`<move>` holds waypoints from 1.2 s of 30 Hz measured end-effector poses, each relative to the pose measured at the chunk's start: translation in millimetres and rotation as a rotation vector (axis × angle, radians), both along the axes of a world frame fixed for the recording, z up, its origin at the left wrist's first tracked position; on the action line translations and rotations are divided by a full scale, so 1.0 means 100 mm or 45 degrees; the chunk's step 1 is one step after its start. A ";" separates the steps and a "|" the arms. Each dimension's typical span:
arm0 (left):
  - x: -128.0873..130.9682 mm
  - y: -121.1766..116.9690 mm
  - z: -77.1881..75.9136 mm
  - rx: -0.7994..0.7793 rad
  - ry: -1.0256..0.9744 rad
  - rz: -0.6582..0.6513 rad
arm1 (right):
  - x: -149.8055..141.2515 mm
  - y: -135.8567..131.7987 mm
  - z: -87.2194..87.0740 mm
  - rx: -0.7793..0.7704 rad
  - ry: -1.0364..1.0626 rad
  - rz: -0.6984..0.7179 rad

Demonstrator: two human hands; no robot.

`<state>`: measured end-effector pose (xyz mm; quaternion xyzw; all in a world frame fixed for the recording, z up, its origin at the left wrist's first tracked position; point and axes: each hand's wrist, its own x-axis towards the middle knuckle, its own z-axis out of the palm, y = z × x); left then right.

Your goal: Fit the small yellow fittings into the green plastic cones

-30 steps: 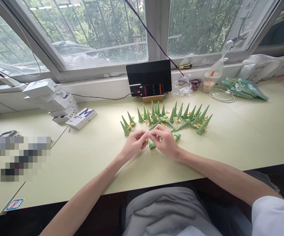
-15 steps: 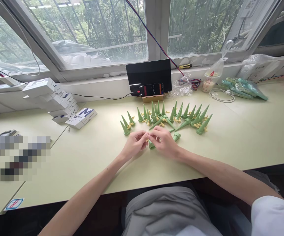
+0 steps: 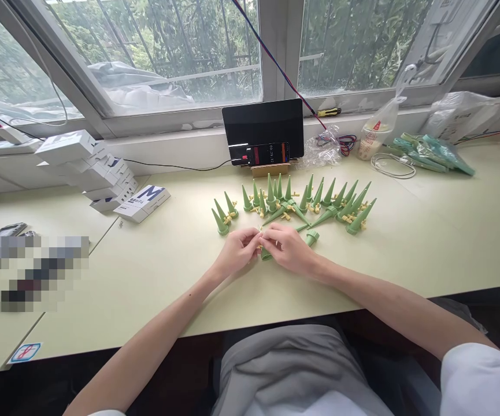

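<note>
My left hand [image 3: 237, 252] and my right hand [image 3: 289, 248] meet fingertip to fingertip over the table, both closed in a pinch. Between them is a green plant watering spike [image 3: 266, 255], its open collar showing under my right fingers. A bit of yellow shows by my left fingertips; the rest of the spike is hidden by my fingers. Another green spike [image 3: 313, 237] lies just right of my right hand, partly covered by it. Beyond my hands stand several upright green spikes [image 3: 270, 193] with yellow valves [image 3: 288, 216], and a few lie on their sides among them.
A phone [image 3: 271, 153] leans against a black tablet [image 3: 262, 124] at the back. White boxes [image 3: 102, 173] are stacked at the left, with one box [image 3: 143, 203] apart. A bagged cup [image 3: 375, 138] and green packets [image 3: 434, 153] stand back right.
The view has shifted slightly. Both hands stay pinched together at nearly the same place, with only small finger movement; the spikes on the table have not moved.
</note>
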<state>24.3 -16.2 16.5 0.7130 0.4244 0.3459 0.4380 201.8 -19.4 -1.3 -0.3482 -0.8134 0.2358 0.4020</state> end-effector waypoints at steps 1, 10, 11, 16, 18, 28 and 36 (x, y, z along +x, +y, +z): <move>0.00 0.00 0.00 0.001 0.007 0.002 | 0.00 0.00 0.00 -0.001 -0.007 0.001; 0.01 -0.01 -0.02 -0.003 0.024 0.018 | 0.01 0.00 -0.01 -0.007 -0.015 0.010; 0.01 -0.01 -0.01 -0.002 0.018 0.022 | 0.01 0.00 -0.01 -0.005 -0.013 0.011; 0.01 -0.01 -0.01 -0.010 -0.007 0.047 | 0.01 -0.01 -0.01 -0.017 0.020 0.017; 0.01 -0.01 -0.01 -0.024 -0.027 0.064 | 0.00 -0.02 -0.01 -0.021 0.031 0.000; 0.02 -0.03 0.00 0.058 -0.089 0.091 | -0.04 -0.03 -0.03 -0.011 0.091 -0.035; 0.02 -0.03 0.06 -0.074 -0.200 0.084 | -0.04 -0.05 -0.04 -0.014 0.170 -0.049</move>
